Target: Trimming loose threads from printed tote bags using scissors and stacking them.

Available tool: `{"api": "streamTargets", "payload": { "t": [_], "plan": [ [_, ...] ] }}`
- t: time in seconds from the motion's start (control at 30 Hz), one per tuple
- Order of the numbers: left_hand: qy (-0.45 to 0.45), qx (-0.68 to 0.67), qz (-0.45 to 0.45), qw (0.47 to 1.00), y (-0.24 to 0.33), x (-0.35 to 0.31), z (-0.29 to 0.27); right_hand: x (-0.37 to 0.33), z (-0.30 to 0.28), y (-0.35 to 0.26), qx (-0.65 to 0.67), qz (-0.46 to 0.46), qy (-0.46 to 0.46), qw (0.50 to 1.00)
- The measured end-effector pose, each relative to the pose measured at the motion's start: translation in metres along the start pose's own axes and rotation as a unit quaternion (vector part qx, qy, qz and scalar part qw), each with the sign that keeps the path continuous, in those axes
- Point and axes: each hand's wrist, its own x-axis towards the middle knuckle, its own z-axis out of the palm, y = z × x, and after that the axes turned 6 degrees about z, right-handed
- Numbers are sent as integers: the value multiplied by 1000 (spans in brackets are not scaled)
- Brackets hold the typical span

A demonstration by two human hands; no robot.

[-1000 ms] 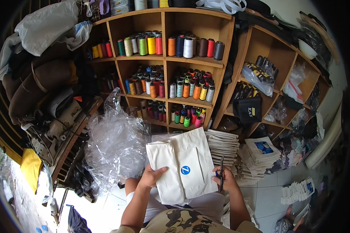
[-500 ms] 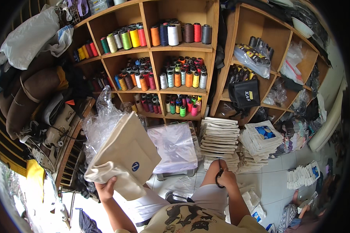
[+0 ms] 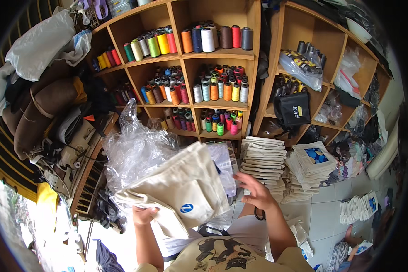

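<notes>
One cream cloth bag (image 3: 167, 181) with a round blue mark is gripped at its near left part by the left hand (image 3: 145, 216), thumb over the fabric; most of it spreads to the right and far side of that hand. The right hand (image 3: 258, 192) is spread wide with no cloth in it, just right of the bag; I cannot tell whether its fingertips touch the clear plastic behind them. A dark loop (image 3: 259, 214) shows just on the near side of this hand. Farther out, crumpled clear plastic (image 3: 136, 149) lies on the far left, and a stack of folded cream cloth (image 3: 263, 158) stands to the right. Beyond, a wooden shelf (image 3: 217, 13) carries thread cones (image 3: 227, 90).
</notes>
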Motion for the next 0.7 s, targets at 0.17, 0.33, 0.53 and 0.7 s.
{"api": "streamTargets", "payload": {
  "t": [0.17,0.33,0.53,0.7],
  "plan": [
    [-54,38,-121,990,-24,13,41,41,17,40,210,-9,-187,960],
    [34,54,-193,979,-48,17,49,37,26,28,120,109,2,987],
    [138,-15,-225,964,-103,12,69,47,25,52,129,211,76,966],
    [180,-91,-215,956,-99,7,79,21,-6,32,-249,98,-90,959]
  ]
}}
